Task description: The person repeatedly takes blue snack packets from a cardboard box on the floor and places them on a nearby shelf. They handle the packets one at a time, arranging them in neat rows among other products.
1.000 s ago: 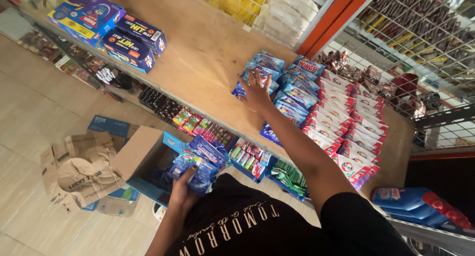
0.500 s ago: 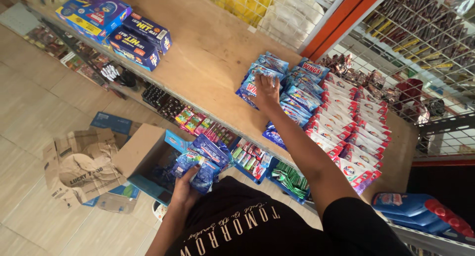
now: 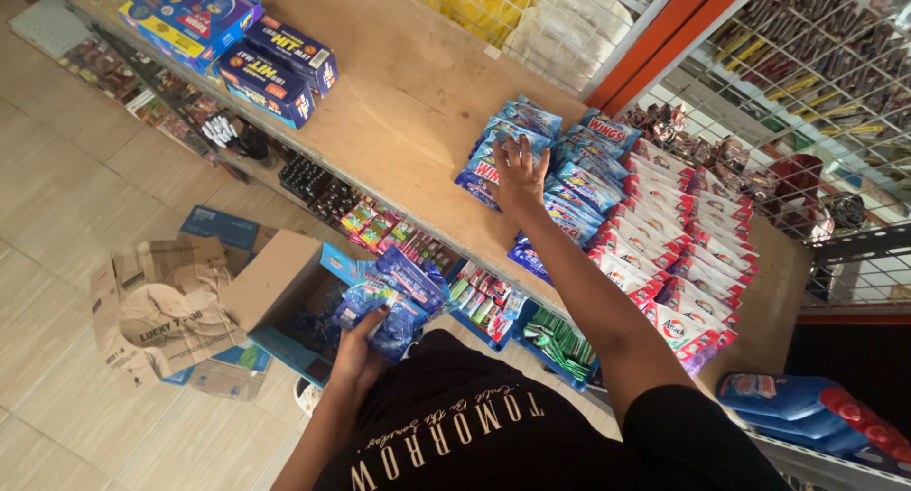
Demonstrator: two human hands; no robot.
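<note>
Overhead — right hand (image 3: 517, 176) on blue sachets (image 3: 503, 149)

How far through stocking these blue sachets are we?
Done: a pile of blue sachets lies on the wooden shelf. In hand: right hand presses on that pile; left hand grips a bunch of blue sachets. Left: that bunch; the open carton's contents aren't clear.

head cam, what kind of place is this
Most likely a small grocery or sundries shop. A wooden shelf carries rows of blue sachets and red-and-white sachets, and boxed goods; an opened carton sits on the tiled floor.
</note>
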